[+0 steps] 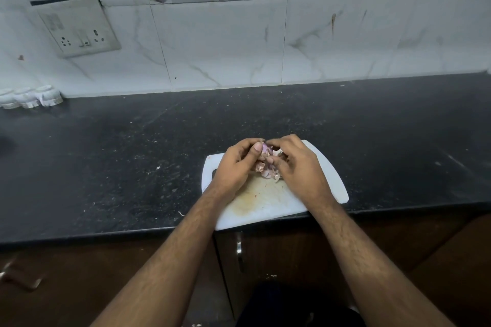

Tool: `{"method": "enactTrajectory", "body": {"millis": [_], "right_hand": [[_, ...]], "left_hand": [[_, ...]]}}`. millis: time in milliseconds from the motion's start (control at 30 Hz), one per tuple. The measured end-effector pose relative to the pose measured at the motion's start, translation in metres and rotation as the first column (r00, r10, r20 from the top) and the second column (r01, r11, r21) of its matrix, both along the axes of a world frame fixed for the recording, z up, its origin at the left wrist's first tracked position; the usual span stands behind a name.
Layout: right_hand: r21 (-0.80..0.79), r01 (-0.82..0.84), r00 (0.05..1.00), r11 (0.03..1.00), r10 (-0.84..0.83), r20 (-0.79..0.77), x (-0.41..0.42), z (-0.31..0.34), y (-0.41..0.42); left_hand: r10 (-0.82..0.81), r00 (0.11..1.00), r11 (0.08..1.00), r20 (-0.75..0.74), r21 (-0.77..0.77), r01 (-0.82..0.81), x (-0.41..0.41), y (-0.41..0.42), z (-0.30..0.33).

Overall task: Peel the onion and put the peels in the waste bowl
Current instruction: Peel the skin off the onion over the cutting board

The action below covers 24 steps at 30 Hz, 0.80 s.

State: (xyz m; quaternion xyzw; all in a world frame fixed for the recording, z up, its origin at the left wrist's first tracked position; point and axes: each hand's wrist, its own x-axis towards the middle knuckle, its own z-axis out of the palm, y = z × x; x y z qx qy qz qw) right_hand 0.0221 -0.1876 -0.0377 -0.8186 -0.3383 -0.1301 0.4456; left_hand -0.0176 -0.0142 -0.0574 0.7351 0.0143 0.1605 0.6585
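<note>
A small pinkish onion point(265, 152) is held between both hands above a white cutting board point(326, 175). My left hand point(235, 164) curls round the onion from the left, thumb on top. My right hand point(295, 164) pinches its skin from the right with fingertips. Loose pink-brown peels point(267, 172) hang and lie just below the onion on the board. Most of the onion is hidden by my fingers. No waste bowl is in view.
The board lies at the front edge of a black speckled counter point(132, 167). Three small white jars point(29, 97) stand at the far left against the tiled wall. A wall socket point(79, 26) is mounted above them. A cupboard handle point(239, 247) sits below the counter.
</note>
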Motion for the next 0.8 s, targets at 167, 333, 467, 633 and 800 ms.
{"method": "enactTrajectory", "body": {"millis": [167,333,467,633,800], "right_hand": [[-0.002,0.026,1.0,1.0,-0.026,0.006,0.0004,-0.0009,0.0004],[-0.026,0.028,0.999,0.999,-0.028,0.019,-0.0012,-0.0016,0.002],[-0.014,0.015,1.0,1.0,-0.015,0.007,-0.0018,0.0001,0.0012],[-0.017,0.029,0.999,0.999,-0.029,-0.031,-0.0018,0.0005,0.0018],[-0.066,0.026,0.997,0.997,-0.031,-0.074,-0.0014,-0.0013,0.0041]], "left_hand": [[-0.006,1.0,1.0,-0.01,-0.013,0.006,-0.0021,-0.003,0.0023],[0.009,1.0,1.0,-0.019,0.01,-0.009,0.0,-0.0018,0.0011],[0.001,1.0,1.0,-0.014,0.012,0.0,0.0007,-0.0015,0.0005],[-0.009,1.0,1.0,-0.013,0.03,0.009,0.0,-0.0023,0.0013],[-0.019,1.0,1.0,-0.016,0.023,0.019,0.0006,-0.0008,-0.0008]]}}
